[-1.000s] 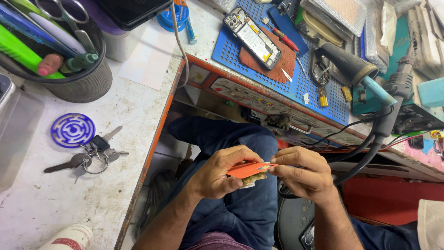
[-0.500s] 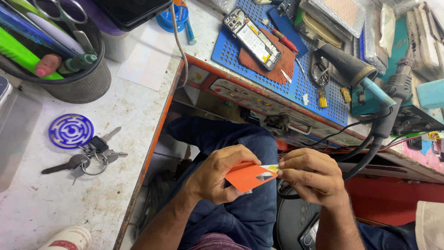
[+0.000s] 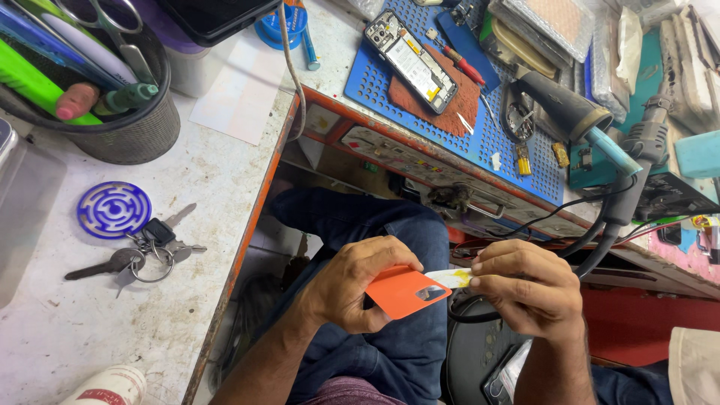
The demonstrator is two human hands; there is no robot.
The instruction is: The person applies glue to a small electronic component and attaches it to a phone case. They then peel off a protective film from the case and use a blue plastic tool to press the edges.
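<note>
My left hand [image 3: 352,289] holds a flat orange phone back cover [image 3: 401,290] over my lap, fingers curled around its left edge. My right hand [image 3: 525,289] pinches a thin pale strip with a yellow end [image 3: 454,278] that runs from the cover's camera cutout. Both hands are close together above my blue trousers. An opened phone [image 3: 411,58] with its insides showing lies on a brown pad on the blue perforated mat [image 3: 517,139] at the workbench above.
A dark mesh pen holder [image 3: 127,131] with scissors and markers stands at the top left. Keys with a round blue fob [image 3: 114,210] lie on the white table. A black hot-air tool [image 3: 562,105], cables and small tools crowd the bench at right.
The orange cover has tilted so its flat face shows more. My right hand has drawn the pale strip further out to the right.
</note>
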